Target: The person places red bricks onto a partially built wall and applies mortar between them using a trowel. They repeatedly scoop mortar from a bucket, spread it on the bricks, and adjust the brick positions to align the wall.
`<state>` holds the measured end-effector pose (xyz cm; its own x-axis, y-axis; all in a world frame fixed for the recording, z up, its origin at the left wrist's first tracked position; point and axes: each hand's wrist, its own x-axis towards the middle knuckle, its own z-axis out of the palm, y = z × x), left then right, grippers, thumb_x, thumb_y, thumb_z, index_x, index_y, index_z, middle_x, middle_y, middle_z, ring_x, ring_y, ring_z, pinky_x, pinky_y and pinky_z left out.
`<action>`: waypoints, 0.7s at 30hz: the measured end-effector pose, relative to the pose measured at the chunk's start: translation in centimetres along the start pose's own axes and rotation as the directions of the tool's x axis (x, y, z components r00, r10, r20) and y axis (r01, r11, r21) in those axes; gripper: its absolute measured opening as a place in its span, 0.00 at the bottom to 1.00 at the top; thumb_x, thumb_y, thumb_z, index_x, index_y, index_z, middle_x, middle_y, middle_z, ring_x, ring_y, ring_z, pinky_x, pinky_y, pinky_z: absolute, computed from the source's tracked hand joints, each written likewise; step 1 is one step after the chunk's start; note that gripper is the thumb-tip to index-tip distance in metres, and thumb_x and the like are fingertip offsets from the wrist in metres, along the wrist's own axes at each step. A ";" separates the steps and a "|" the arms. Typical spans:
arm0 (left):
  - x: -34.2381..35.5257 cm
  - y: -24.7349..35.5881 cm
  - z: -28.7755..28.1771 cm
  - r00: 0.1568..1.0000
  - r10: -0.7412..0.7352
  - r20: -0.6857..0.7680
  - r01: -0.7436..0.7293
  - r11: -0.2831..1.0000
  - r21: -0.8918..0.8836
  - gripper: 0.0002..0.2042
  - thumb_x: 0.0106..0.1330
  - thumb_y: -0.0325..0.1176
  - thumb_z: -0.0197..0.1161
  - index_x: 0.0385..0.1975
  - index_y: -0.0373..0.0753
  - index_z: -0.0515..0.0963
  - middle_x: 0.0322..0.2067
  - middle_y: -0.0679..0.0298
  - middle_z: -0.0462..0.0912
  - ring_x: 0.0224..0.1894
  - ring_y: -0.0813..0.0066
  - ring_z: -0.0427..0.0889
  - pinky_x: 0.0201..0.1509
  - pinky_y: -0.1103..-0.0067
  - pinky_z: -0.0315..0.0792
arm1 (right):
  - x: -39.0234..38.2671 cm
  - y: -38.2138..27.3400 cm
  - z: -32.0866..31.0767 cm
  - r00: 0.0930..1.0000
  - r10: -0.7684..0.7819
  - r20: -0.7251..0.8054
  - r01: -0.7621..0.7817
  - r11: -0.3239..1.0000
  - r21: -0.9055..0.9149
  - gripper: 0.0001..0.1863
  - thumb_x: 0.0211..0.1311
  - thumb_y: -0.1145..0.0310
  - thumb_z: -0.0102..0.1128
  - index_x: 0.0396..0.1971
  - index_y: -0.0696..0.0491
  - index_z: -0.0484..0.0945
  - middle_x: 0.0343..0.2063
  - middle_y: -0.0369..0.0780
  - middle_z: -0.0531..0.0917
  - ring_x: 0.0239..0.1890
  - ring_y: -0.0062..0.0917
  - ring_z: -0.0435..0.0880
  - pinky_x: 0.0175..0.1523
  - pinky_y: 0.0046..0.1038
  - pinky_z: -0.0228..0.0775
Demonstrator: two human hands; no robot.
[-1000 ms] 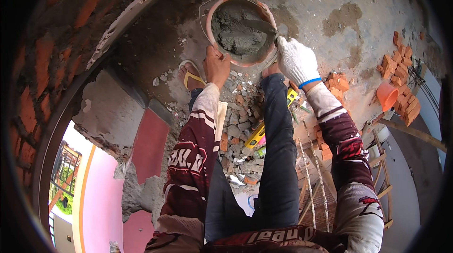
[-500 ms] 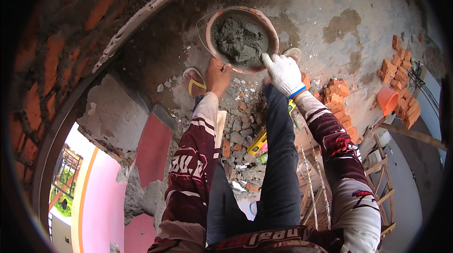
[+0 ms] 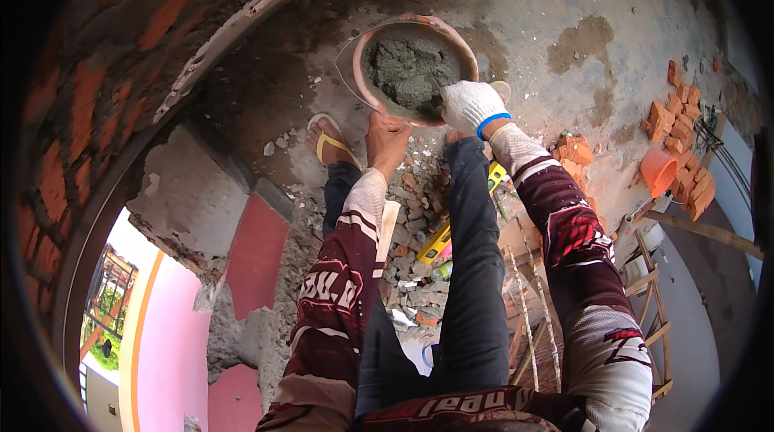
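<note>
A round, pale orange bucket [image 3: 470, 51] holds wet grey mortar [image 3: 411, 69] heaped toward its middle. Its thin wire handle [image 3: 339, 77] hangs over the left side. My bare left hand [image 3: 387, 144] is closed on the near rim, fingers partly hidden under the edge. On the near right rim, my right hand [image 3: 473, 108], in a white knit glove with a blue cuff, is closed too; its fingertips are partly hidden against the bucket. The mortar's surface lies just beyond both hands.
Rubble [image 3: 411, 222] covers the ground by my legs, with a yellow spirit level [image 3: 435, 243] on it. Broken bricks [image 3: 574, 154] lie to the right, near an orange container [image 3: 659, 172]. A brick wall [image 3: 81, 110] rises at left. My sandalled foot [image 3: 329, 142] stands beside the bucket.
My right hand has shifted left and slightly nearer along the rim. My left hand has moved a little right and nearer. The mortar looks turned a little inside the bucket.
</note>
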<state>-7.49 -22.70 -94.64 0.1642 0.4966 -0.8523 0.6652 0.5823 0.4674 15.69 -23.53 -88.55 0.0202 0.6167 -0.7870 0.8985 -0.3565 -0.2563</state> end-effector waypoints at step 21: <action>-3.3 -0.4 -6.5 0.961 -0.248 0.122 0.229 0.962 0.145 0.39 0.66 0.38 0.69 0.76 0.34 0.60 0.51 0.59 0.83 0.50 0.68 0.82 0.49 0.68 0.76 | -11.5 1.9 -3.2 0.943 0.020 -0.331 0.116 0.914 0.388 0.19 0.63 0.53 0.66 0.48 0.49 0.83 0.34 0.47 0.88 0.40 0.46 0.88 0.46 0.44 0.80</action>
<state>-13.01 -20.40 -90.52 0.0818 0.2549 -0.9635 0.7835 0.5811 0.2202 18.56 -29.10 -78.20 0.1826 0.8069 -0.5618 0.6540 -0.5263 -0.5434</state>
